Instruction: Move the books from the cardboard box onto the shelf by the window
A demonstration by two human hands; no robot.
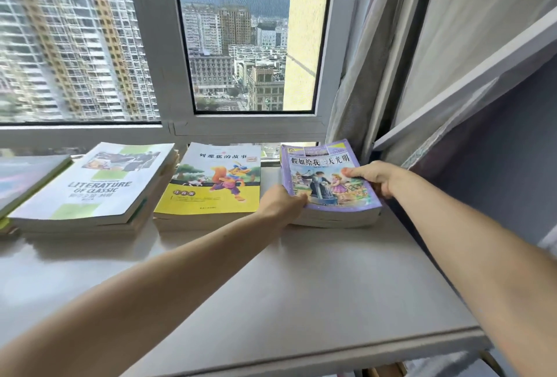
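Observation:
A stack of books topped by a purple-covered book (325, 177) lies at the right end of the grey shelf (301, 280) under the window. My left hand (281, 203) grips the stack's near left corner, fingers curled over the cover. My right hand (375, 177) holds its right edge, thumb on top. To the left lie a stack with a yellow cartoon cover (214, 183) and a stack topped by a white "Literature of Classic" book (96, 183). The cardboard box is out of view.
Another book (27, 177) shows at the far left edge. The window frame (247, 126) runs right behind the books. Grey curtains (376, 60) and a white slanted rail (470, 75) hang close to the right of the purple stack.

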